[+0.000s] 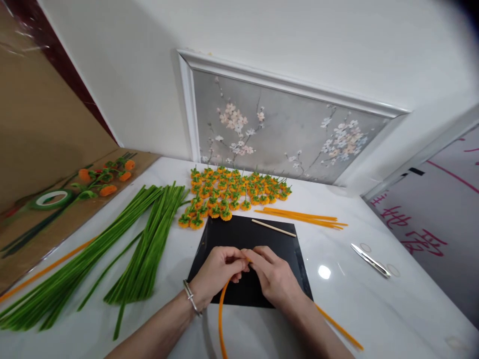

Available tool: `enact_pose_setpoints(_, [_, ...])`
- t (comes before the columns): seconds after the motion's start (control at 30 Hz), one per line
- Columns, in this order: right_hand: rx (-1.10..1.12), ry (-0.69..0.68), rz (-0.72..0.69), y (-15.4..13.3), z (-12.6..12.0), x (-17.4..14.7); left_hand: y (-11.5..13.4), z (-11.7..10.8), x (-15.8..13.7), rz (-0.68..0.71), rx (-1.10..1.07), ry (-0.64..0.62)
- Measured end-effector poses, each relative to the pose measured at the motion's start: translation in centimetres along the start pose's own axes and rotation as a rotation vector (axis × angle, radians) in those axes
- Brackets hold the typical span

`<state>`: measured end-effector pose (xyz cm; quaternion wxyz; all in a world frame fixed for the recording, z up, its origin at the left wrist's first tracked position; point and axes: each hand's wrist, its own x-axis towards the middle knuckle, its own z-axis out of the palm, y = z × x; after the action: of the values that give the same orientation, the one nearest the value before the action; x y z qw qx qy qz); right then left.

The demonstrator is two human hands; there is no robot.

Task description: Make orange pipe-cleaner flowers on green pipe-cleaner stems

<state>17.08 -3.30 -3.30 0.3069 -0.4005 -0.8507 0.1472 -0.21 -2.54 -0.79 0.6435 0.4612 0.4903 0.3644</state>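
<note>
Above a black mat [235,237], my left hand [220,271] and my right hand [272,274] meet fingertip to fingertip. Both pinch an orange pipe cleaner [221,314], whose long tail hangs from my left hand down past the mat's near edge. The bit between the fingertips is mostly covered by them. A thin wooden stick [274,228] lies across the mat's far right part, just beyond my right hand. Another orange pipe cleaner [340,326] pokes out from beneath my right forearm onto the white table.
Behind the mat sit many small orange-and-green pumpkin-like pieces [228,192]. Several orange pipe cleaners [303,218] lie to their right, near small snips [370,260]. Green pipe cleaners [149,249] spread on the left, beside cardboard [22,269] bearing green tape [52,198] and orange flowers [108,190].
</note>
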Motion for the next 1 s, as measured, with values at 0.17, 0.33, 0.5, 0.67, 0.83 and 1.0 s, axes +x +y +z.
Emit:
enact_pose_setpoints(0.17, [-0.04, 0.044, 0.024, 0.2, 0.1, 0.1, -0.1, 0.0, -0.1, -0.016, 0.054, 0.006])
enact_pose_setpoints(0.33, [-0.045, 0.163, -0.012, 0.4, 0.3, 0.2, -0.1, 0.0, 0.1, -0.022, 0.052, 0.011])
enact_pose_setpoints(0.5, [-0.131, 0.274, -0.122, 0.3, -0.3, 0.3, 0.2, 0.1, -0.3, -0.069, -0.001, -0.028])
enact_pose_setpoints(0.67, [-0.23, 0.339, -0.223, 0.0, -1.0, 0.5, 0.5, -0.3, -0.5, -0.245, -0.232, -0.191])
enact_pose_setpoints(0.83, [-0.3, 0.202, -0.193, -0.3, -1.3, 0.4, 0.8, -0.8, -0.4, -0.229, -0.076, -0.257])
enact_pose_setpoints(1.0, [-0.384, 0.103, -0.148, -0.6, -1.4, 0.5, 1.2, -0.7, -0.5, -0.052, 0.113, -0.165])
